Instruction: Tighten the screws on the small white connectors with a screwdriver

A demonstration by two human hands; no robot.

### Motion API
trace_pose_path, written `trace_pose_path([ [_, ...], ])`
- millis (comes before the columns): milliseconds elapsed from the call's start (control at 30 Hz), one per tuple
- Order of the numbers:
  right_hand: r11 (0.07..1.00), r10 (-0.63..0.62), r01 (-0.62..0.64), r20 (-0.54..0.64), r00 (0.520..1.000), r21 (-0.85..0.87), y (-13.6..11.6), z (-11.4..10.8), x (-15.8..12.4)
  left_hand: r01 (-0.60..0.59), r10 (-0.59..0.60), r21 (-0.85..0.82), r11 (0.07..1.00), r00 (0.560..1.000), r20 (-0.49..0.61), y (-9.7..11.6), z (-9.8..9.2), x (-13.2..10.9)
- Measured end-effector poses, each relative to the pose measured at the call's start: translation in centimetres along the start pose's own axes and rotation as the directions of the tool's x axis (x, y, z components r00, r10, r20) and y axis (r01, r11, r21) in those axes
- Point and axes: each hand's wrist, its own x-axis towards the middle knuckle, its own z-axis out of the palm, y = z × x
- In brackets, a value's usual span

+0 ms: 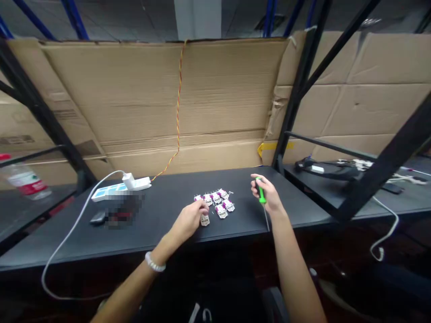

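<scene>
Several small white-and-magenta parts lie in a cluster on the black table. My left hand rests on the table at the cluster's left side, its fingers curled around one white part. My right hand hovers to the right of the cluster, closed on a green-handled screwdriver whose thin shaft points down toward the table's front edge. A white bead bracelet sits on my left wrist.
A white power strip with a plug and white cable lies at the back left, beside a dark blurred object. A water bottle stands far left. Cardboard sheets line the back. Black frame posts and cables occupy the right table.
</scene>
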Motion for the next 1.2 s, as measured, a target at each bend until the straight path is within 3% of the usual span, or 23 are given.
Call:
trace_pose_path([
  [200,1.000,0.005,-0.005,-0.001,1.000,-0.008,-0.1,0.0,-0.1,0.039,-0.045,-0.083,0.996,0.997,-0.070,-0.5,-0.3,-1.4],
  [500,0.999,0.014,-0.014,-0.005,1.000,-0.030,-0.3,0.2,-0.2,0.084,-0.090,-0.052,0.995,0.985,-0.148,-1.7,-0.5,-2.9],
  [867,1.000,0.002,-0.003,-0.045,0.999,-0.016,-0.6,0.3,-0.3,0.132,-0.153,-0.112,0.985,0.967,-0.204,-2.1,-0.9,-3.0],
  [1200,0.999,-0.002,0.000,-0.054,0.999,-0.052,-0.8,0.4,-0.4,0.173,-0.208,-0.265,0.949,0.972,-0.107,-1.7,-0.2,-2.9],
])
